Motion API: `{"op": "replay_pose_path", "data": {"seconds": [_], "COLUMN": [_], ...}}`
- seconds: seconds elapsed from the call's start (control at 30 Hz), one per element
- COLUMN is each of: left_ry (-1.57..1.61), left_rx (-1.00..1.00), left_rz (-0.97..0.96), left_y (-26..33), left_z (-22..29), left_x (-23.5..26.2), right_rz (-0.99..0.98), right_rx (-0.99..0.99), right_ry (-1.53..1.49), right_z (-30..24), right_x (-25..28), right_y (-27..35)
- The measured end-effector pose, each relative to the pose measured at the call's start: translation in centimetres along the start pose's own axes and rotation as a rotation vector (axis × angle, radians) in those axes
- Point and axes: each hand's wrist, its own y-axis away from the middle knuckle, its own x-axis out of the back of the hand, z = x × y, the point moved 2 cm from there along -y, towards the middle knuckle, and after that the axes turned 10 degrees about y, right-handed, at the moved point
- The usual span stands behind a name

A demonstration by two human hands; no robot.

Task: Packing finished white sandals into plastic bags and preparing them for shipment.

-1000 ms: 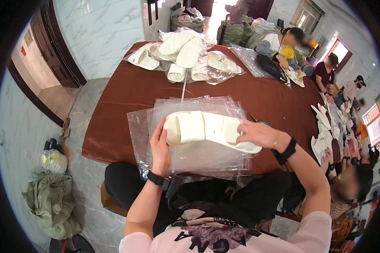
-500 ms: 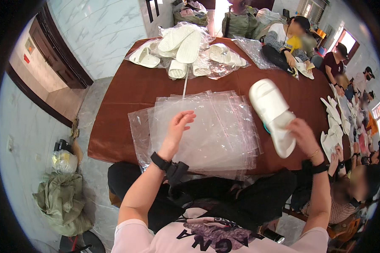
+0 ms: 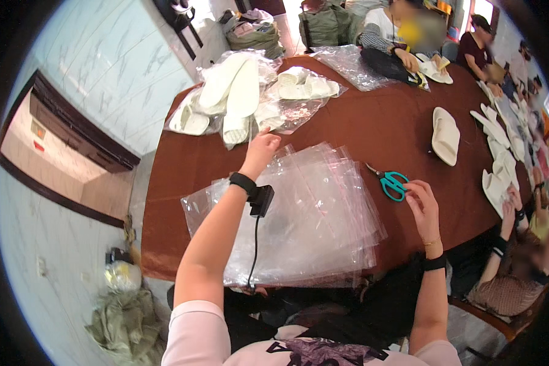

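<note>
My left hand reaches over the far edge of a stack of clear plastic bags, its fingers loosely bent and apart. Just beyond its fingertips lies a heap of white slippers in clear wrapping; whether the fingers touch the wrapping cannot be made out. To the right, my right hand is open, fingertips beside the teal handles of a pair of scissors lying on the brown table. Farther right and away from that hand is a single white slipper.
More white slippers lie along the right side, where a co-worker's hands handle one. Across the table another person's hand is near a white slipper. A loose clear plastic sheet lies at the far edge.
The right hand has let go of the white slipper, now lying farther right, and the scissors beneath it are uncovered. My left hand has moved forward toward the wrapped slippers. The view has shifted.
</note>
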Motion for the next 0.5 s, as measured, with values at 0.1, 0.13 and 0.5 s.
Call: {"op": "replay_pose_path", "data": {"seconds": [0.1, 0.13, 0.5], "left_ry": [-0.217, -0.273, 0.432], "left_rx": [-0.107, -0.067, -0.308], "left_rz": [-0.122, -0.157, 0.24], "left_y": [-2.9, -3.4, -5.0], "left_z": [-0.3, -0.5, 8.7], "left_x": [-3.9, -4.9, 1.8], "right_rz": [0.006, -0.012, -0.033], "right_rx": [-0.039, 0.009, 0.087], "right_ry": [0.062, 0.105, 0.158], "right_z": [0.3, 0.3, 1.6], "right_x": [0.2, 0.1, -0.7], "right_y": [-0.1, -0.3, 0.4]}}
